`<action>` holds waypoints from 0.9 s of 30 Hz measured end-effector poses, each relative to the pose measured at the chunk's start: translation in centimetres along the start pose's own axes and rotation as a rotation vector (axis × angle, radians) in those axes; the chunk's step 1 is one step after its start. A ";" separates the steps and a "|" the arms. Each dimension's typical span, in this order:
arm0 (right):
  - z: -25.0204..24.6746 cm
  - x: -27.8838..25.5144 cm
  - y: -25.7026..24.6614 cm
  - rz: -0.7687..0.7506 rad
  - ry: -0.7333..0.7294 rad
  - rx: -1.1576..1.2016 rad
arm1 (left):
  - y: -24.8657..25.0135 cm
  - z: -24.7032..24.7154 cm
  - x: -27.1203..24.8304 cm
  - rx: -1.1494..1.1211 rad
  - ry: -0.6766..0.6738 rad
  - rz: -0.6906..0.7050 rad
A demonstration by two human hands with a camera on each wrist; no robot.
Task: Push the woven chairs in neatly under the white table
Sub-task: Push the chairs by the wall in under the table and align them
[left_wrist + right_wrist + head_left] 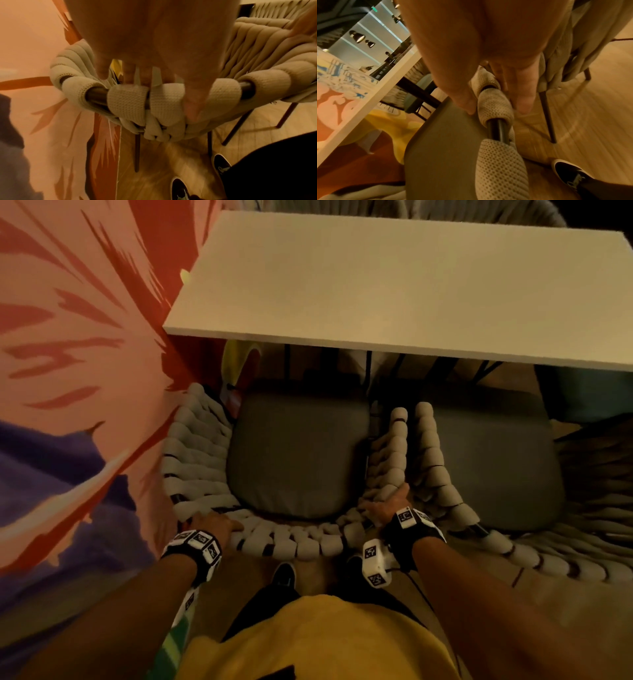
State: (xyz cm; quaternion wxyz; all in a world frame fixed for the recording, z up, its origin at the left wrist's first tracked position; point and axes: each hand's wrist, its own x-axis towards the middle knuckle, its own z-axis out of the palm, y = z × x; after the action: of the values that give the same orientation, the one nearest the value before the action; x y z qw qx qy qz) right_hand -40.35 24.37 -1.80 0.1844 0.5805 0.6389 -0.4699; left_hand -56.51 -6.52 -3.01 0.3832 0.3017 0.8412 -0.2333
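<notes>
A woven chair [198,446] with cream padded cords and a grey seat cushion [298,453] stands before the white table [394,285], its seat front just under the table's edge. My left hand [214,525] grips the back rim at the left; in the left wrist view the fingers [128,75] curl over the wrapped rail [126,100] and the thumb presses its near side. My right hand [387,506] grips the rim at the right [494,104], thumb inside and fingers outside. A second woven chair [435,460] stands touching it on the right.
A wall with a pink, red and purple mural [68,371] runs close along the left of the chair. My shoes [284,575] stand on the wooden floor [590,108] just behind the chair back. Another woven chair [394,207] shows beyond the table's far edge.
</notes>
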 end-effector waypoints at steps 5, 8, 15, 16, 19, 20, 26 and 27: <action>2.0 -0.3 0.4 0.101 0.025 0.051 | -2.4 0.6 1.3 0.216 -0.054 0.029; 2.6 -0.4 0.1 0.117 0.045 0.117 | -2.8 0.5 1.5 0.271 -0.044 0.049; 3.1 -0.6 0.2 0.120 0.088 0.111 | -2.4 0.2 1.1 0.262 -0.054 0.018; 3.1 -0.6 0.2 0.118 0.088 0.116 | -2.2 0.1 1.0 0.268 -0.054 0.015; 2.8 -0.7 0.5 0.117 0.090 0.119 | -1.8 0.0 0.8 0.273 -0.041 0.009; 2.7 -0.7 0.7 0.120 0.092 0.120 | -1.6 -0.1 0.7 0.271 -0.041 0.007; 2.0 -0.6 1.2 0.116 0.101 0.130 | -0.7 -0.5 0.8 0.261 -0.090 0.015; 1.9 -0.7 1.2 0.113 0.101 0.128 | -0.6 -0.6 0.7 0.262 -0.093 0.017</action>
State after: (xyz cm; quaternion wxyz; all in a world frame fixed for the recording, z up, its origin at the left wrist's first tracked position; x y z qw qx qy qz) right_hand -39.66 22.30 -2.70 0.1408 0.6491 0.5825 -0.4686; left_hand -57.61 -6.39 -3.14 0.3812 0.3453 0.7822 -0.3516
